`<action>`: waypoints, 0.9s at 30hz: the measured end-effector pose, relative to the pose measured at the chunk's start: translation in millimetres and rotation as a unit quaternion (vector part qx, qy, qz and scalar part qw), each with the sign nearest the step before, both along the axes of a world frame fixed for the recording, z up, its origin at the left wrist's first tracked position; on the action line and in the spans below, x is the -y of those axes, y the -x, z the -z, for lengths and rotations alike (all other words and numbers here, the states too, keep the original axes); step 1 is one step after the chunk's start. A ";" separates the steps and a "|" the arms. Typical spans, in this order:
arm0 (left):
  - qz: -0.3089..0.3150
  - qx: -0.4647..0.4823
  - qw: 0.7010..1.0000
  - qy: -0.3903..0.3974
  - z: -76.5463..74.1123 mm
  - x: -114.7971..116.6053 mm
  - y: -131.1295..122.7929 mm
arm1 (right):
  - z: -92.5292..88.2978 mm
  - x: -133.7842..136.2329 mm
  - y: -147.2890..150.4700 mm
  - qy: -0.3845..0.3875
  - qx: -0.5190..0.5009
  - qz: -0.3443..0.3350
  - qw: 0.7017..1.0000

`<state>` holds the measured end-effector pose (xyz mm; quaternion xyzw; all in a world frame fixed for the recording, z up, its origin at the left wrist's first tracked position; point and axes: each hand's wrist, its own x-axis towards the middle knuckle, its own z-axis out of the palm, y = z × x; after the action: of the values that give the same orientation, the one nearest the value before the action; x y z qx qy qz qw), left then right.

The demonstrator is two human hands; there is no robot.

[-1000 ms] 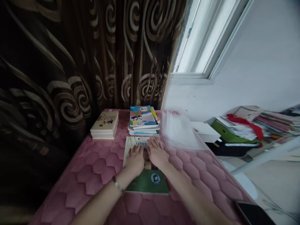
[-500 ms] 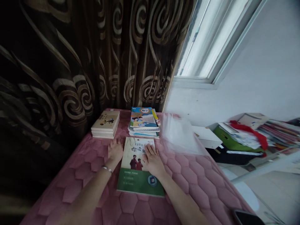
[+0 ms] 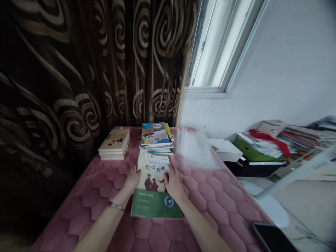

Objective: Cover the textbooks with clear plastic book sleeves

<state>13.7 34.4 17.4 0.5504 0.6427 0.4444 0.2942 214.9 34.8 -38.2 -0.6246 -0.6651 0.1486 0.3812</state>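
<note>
A book (image 3: 154, 203) with a cream and green cover lies in front of me on a pink quilted surface. My left hand (image 3: 132, 180) is closed on its left edge, thumb over the cover and fingers hidden behind the edge. At the right edge my right hand (image 3: 173, 183) grips it with the thumb on the cover; its other fingers are partly hidden. Just beyond the book's top edge sits a stack of colourful textbooks (image 3: 156, 137). A lower stack of beige books (image 3: 114, 143) stands to the left of that.
Clear plastic sheets (image 3: 196, 150) lie right of the textbooks. Beside them is a white box (image 3: 225, 150). A dark phone (image 3: 273, 236) rests near the front right edge. Patterned curtains (image 3: 123, 70) hang behind. Papers with a red cloth (image 3: 270, 141) are piled farther right.
My left hand has moved from beside the book onto its left edge. My right hand has shifted from lying on the cover to gripping the right edge. The view has shifted slightly.
</note>
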 end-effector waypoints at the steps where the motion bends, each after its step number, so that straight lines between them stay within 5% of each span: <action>1: 0.003 0.020 1.000 -0.002 -1.5 2.5 -0.9 | -0.9 -0.2 -2.5 -0.001 -0.044 0.012 0.999; 7: 0.031 0.229 0.973 -0.021 -16.0 11.0 -1.3 | -15.3 4.4 -16.8 0.093 -0.277 0.010 0.956; 11: 0.001 0.368 0.926 0.089 -25.1 3.1 0.8 | -23.9 5.2 -22.1 0.124 -0.273 -0.032 0.953; 18: 0.017 0.365 0.886 0.286 -10.2 11.8 3.0 | -16.2 -0.5 -26.7 0.138 -0.146 0.000 0.980; 27: -0.052 0.338 0.912 0.227 18.0 47.2 8.1 | -13.9 2.8 -24.7 0.172 -0.122 -0.010 0.977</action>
<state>5.6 -12.9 -0.6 0.2511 0.6163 0.4605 0.5874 239.5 32.0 -24.3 -0.6512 -0.5841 0.3404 0.3448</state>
